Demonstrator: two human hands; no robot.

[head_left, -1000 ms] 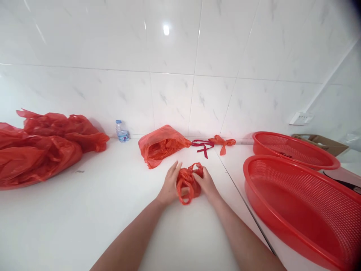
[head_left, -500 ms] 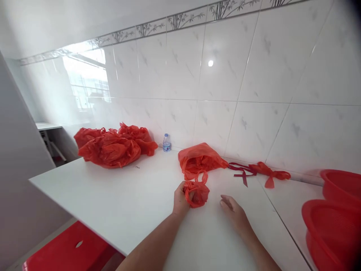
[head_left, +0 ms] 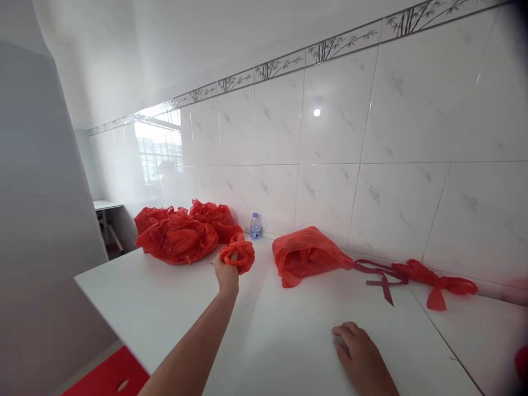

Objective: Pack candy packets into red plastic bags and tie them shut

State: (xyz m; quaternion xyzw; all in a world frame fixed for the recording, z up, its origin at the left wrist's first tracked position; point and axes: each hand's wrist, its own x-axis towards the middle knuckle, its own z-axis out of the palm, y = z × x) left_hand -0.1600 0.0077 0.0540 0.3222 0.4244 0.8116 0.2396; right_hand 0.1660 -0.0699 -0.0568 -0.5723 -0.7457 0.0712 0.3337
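My left hand is closed on a bunched red plastic bag, its thumb inside the crumpled loops. It is stretched out just to the right of a heap of red plastic bags at the left back of the table. My right hand is over the white tabletop nearer to me, fingers slightly curled with the thumb apart, holding nothing. Beyond it, a wide-mouthed red plastic bag lies against the wall with more crumpled red plastic inside.
A small water bottle stands by the tiled wall. Dark red ribbon and a knotted red plastic strip lie at the right back. A red stool is below the table's left edge.
My left hand has carried the bunched bag left and away from me, from in front of the wide-mouthed bag towards the heap. My view has shifted; the red baskets at right have almost left it.
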